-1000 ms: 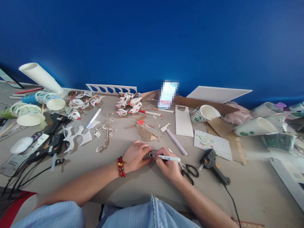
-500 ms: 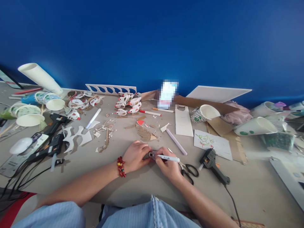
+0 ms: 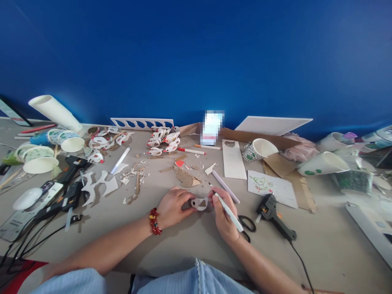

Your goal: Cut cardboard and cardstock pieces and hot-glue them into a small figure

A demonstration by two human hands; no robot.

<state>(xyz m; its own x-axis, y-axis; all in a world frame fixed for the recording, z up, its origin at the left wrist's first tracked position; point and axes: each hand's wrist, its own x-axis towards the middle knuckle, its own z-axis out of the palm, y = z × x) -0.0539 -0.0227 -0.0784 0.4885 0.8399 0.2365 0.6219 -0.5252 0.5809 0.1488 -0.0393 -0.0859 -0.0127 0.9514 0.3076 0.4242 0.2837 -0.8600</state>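
My left hand point(image 3: 173, 207) pinches the left end of a small white bird-shaped cutout point(image 3: 201, 204) just above the table. A dark round dot marks the cutout near my fingertips. In my right hand point(image 3: 224, 222) is a white acrylic marker point(image 3: 232, 216), gripped like a pen, its tip pointing up and left, apart from the cutout. Black-handled scissors point(image 3: 248, 223) lie partly hidden behind that hand. Beyond my hands is a torn piece of corrugated cardboard point(image 3: 185, 176). A lilac marker point(image 3: 226, 187) rests near my right fingers.
Several white bird cutouts with red parts point(image 3: 163, 141) are piled at the back. A black glue gun point(image 3: 275, 216) with its cord lies right, near a bird drawing point(image 3: 271, 188). Paper cups point(image 3: 41, 159) and more glue guns point(image 3: 69, 196) are on the left. A lit phone point(image 3: 212, 127) leans upright.
My right hand has drawn back to the right, lifting the marker away from the cutout and tilting it more steeply. The cutout now shows more fully in my left fingers.
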